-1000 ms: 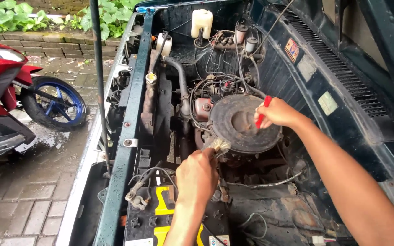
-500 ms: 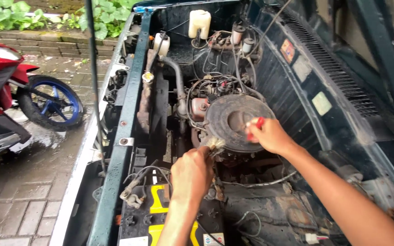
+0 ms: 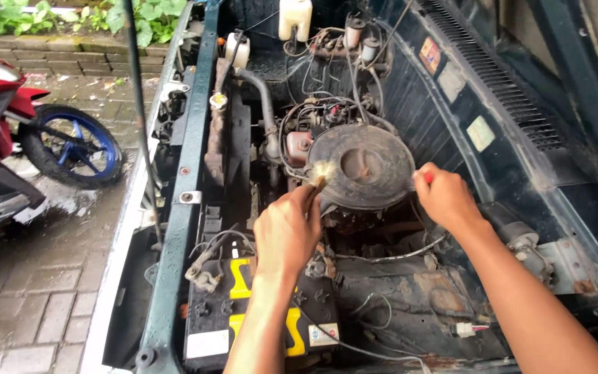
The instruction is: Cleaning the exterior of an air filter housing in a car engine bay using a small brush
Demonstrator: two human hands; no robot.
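Dull, rust-flecked metal on the round air filter lid (image 3: 363, 166), matt and grimy. The left hand (image 3: 286, 232) grips a brush (image 3: 318, 175) with pale, frayed bristles. The right hand (image 3: 446, 197) closes on something of glossy red plastic (image 3: 427, 177). The battery (image 3: 257, 315) shows dusty black plastic with shiny yellow stickers. Chalky dark-green paint on the car body (image 3: 188, 159); milky plastic on the tank (image 3: 295, 17); wet, rough brick paving (image 3: 29, 277).

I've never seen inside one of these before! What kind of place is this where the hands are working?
It looks like the open engine bay of a car parked outdoors. You can see the round air cleaner lid, the battery, and beside the car a wet brick pavement with a red motorbike.
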